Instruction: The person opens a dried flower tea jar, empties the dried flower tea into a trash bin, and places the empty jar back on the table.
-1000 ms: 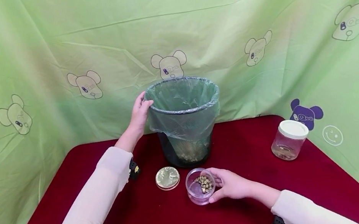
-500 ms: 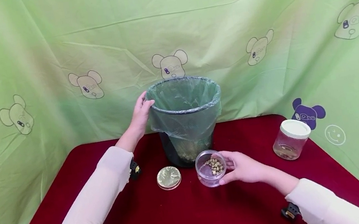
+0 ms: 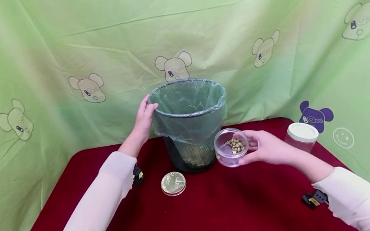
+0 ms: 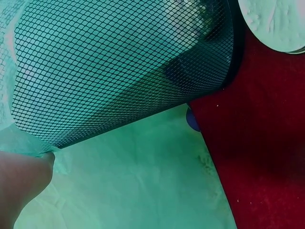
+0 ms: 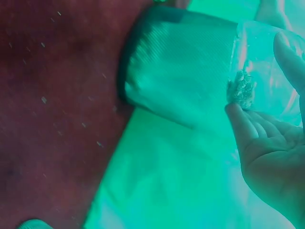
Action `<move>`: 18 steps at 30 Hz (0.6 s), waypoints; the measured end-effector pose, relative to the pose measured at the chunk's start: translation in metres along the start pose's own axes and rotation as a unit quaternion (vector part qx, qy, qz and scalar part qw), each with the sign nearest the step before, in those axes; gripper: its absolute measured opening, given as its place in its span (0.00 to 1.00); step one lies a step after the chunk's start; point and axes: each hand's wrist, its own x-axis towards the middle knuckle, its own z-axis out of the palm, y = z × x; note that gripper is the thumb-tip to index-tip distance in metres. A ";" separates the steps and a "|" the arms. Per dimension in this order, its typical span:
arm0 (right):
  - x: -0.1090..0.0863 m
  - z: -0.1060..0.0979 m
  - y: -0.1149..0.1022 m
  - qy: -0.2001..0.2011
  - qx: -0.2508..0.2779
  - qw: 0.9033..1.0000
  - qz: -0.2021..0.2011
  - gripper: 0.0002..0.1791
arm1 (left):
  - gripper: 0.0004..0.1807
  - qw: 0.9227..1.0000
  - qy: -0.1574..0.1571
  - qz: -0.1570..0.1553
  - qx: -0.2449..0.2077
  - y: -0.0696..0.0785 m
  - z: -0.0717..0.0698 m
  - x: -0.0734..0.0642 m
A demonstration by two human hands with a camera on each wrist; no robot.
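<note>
In the head view, my left hand [image 3: 143,119] grips the left rim of a black mesh wastebasket [image 3: 195,148], its thumb over the edge. A thin translucent bag [image 3: 190,124] lines the wastebasket and folds down over its outside. My right hand [image 3: 266,146] holds a clear round jar [image 3: 227,160] from its right side, thumb in front. The jar has no lid on it and is slightly tilted. Small brown pellets [image 3: 236,146] lie toward its right side. The right wrist view shows the fingers [image 5: 259,126] around the jar, beside the wastebasket.
A round gold-coloured lid [image 3: 173,183] lies on the red tablecloth [image 3: 187,227] in front of the wastebasket. Another clear jar with a white lid [image 3: 303,132] stands at the right, partly hidden by my right forearm. A green printed curtain [image 3: 116,42] hangs behind.
My right hand has carried the jar of pellets to the right and farther back, from in front of the wastebasket to its right side. My left hand has stayed on the rim.
</note>
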 end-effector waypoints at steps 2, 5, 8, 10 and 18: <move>-0.001 -0.008 -0.007 0.011 -0.008 1.000 0.007 0.42 | 0.38 1.000 0.001 0.001 -0.008 -0.001 -0.001 0.001; -0.002 -0.019 -0.015 0.024 -0.017 0.999 0.020 0.42 | 0.38 1.000 0.003 0.002 -0.014 -0.002 -0.001 0.002; -0.002 -0.028 -0.023 0.033 -0.028 0.999 0.031 0.42 | 0.37 1.000 0.006 0.003 -0.016 -0.002 0.000 0.001; -0.002 -0.034 -0.028 0.035 -0.031 0.998 0.037 0.42 | 0.37 1.000 0.006 0.005 -0.016 -0.002 -0.001 0.000; -0.001 -0.059 -0.048 0.056 -0.106 0.991 0.058 0.45 | 0.37 1.000 0.000 0.005 -0.014 -0.003 0.000 0.002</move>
